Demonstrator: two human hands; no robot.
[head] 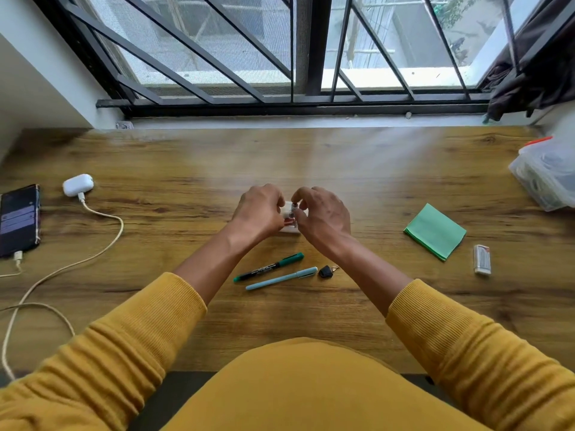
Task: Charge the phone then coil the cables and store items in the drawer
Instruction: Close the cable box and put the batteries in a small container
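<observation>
The phone (20,219) lies far left on the desk (373,181), cable (93,241) plugged in and uncoiled. Both hands, left (258,213) and right (323,217), pinch a small white item (291,213) mid-desk; storing seems unfinished.

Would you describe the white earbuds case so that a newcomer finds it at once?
Start at the wooden desk and go to its far left, where the phone lies. Just beyond the phone sits the earbuds case: small, rounded and white, with a cream cable plugged into it.
</observation>
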